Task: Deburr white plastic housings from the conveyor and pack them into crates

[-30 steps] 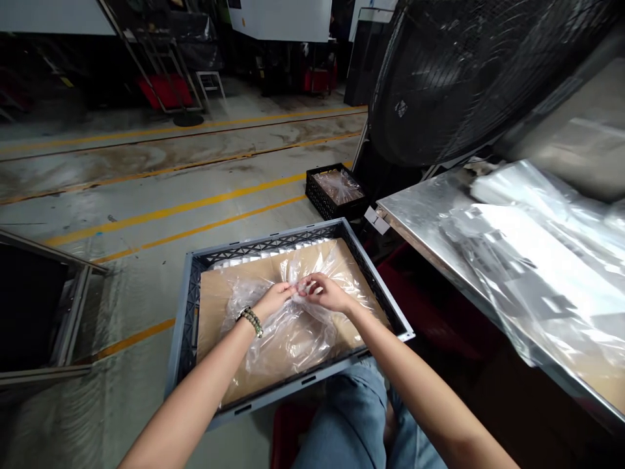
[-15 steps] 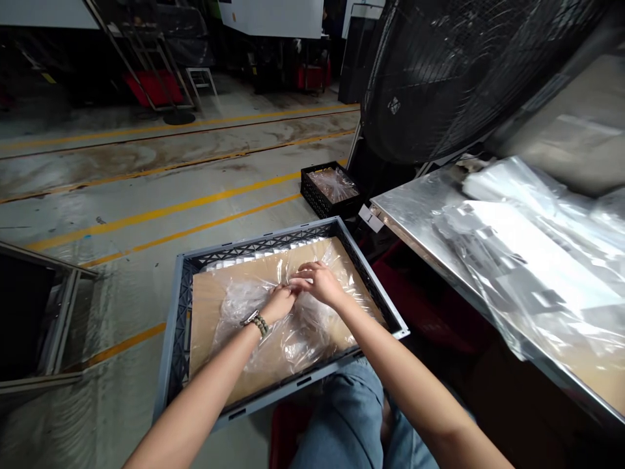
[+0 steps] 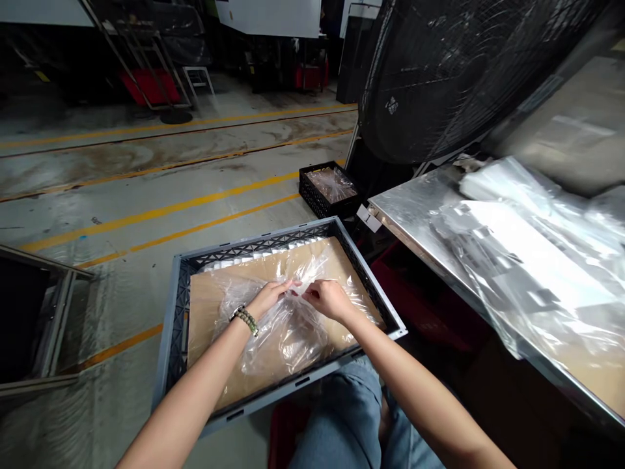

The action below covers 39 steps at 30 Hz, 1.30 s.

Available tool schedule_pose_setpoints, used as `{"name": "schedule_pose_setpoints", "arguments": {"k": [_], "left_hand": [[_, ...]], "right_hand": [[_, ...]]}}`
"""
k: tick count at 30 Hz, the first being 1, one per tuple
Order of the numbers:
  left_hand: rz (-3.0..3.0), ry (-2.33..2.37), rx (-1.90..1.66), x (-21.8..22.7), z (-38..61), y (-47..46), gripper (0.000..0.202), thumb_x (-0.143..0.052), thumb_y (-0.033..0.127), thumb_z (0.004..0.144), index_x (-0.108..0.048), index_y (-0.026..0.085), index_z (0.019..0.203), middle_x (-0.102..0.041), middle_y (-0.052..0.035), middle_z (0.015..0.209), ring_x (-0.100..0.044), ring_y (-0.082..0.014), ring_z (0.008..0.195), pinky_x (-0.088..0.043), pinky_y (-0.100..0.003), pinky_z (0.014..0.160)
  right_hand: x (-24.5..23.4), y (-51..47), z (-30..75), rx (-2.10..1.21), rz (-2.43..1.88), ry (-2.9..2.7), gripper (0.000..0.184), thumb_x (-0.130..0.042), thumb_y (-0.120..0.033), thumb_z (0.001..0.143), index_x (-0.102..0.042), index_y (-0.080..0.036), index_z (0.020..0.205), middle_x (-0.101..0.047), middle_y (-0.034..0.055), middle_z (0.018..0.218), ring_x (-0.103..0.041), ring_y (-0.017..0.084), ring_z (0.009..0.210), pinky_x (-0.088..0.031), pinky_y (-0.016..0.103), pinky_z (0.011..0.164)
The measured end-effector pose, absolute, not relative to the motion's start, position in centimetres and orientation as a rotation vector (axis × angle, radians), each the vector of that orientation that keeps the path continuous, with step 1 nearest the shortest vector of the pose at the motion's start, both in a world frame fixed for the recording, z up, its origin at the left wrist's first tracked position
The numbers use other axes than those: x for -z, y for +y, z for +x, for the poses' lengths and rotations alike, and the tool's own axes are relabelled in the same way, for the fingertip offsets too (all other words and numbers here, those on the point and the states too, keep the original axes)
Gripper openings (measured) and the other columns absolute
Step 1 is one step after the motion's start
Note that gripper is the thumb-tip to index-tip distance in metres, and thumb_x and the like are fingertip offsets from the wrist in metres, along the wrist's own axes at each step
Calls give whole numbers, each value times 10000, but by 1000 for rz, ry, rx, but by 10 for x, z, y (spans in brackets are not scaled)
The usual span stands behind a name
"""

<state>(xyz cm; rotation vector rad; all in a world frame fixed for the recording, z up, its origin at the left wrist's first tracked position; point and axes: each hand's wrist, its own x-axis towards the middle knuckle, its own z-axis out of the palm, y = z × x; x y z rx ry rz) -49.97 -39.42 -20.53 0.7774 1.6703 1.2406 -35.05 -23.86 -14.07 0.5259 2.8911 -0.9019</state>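
Now, against half a second ago, the right hand (image 3: 328,299) has drawn back from over the left hand (image 3: 270,298), and the two sit side by side again, fingertips nearly meeting at the centre of the grey crate (image 3: 178,306). The crate itself and the view have shifted only slightly.

Going largest to smallest: a big black fan (image 3: 439,71) fills the 1 o'clock area, above a shiny metal tabletop (image 3: 415,208) at 3 o'clock that carries clear plastic wrapping (image 3: 527,254). The grey crate lies at the middle, over the person's lap, lined with brown cardboard (image 3: 209,293). A small black crate (image 3: 327,189) stands on the floor at 12 o'clock from it.

On the cardboard lies a crumpled clear plastic bag (image 3: 288,326), spread under both hands. Both hands pinch its upper edge: the left fingers (image 3: 286,287) are narrowed to a pinch on the film, the right fingers (image 3: 312,294) curled closed on the same edge just beside them. A bead bracelet (image 3: 244,318) circles the left wrist.
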Motion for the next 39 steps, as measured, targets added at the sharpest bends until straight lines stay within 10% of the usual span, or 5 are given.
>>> {"name": "schedule_pose_setpoints", "arguments": {"k": [7, 14, 24, 39], "left_hand": [[987, 1901, -1189, 204, -488, -400, 229, -775, 377, 870, -742, 154, 913, -772, -77, 1026, -705, -243, 1017, -537, -476, 978], [1411, 2156, -1016, 171, -480, -397, 271, -657, -8, 741, -739, 250, 743, -747, -32, 853, -590, -273, 1066, -466, -397, 964], [1392, 2487, -1047, 195, -472, -384, 39, -647, 128, 922, -623, 158, 921, -646, -18, 938, -615, -165, 804, -514, -309, 716], [1638, 2593, -954, 201, -475, -399, 106, -634, 210, 951, -674, 228, 854, -707, -58, 853, -592, -282, 984, -444, -442, 893]], "right_hand": [[166, -242, -317, 876, 564, 2887, 138, -693, -185, 864, -775, -198, 754, -751, 78, 756, -708, 230, 772, -492, 297, 733], [166, -237, -358, 1258, 283, 3007, 417, -498, -117, 986, -580, -211, 1384, -692, 84, 1354, -656, 181, 1232, -502, 305, 1017], [198, -244, -375, 1369, 484, 2911, 333, -548, -94, 950, -655, -229, 1235, -790, 39, 1055, -742, 187, 972, -530, 273, 853], [177, -237, -381, 889, 540, 2856, 264, -616, -369, 1027, -685, -173, 1189, -721, 74, 1152, -705, 210, 1038, -580, 451, 960]]}}
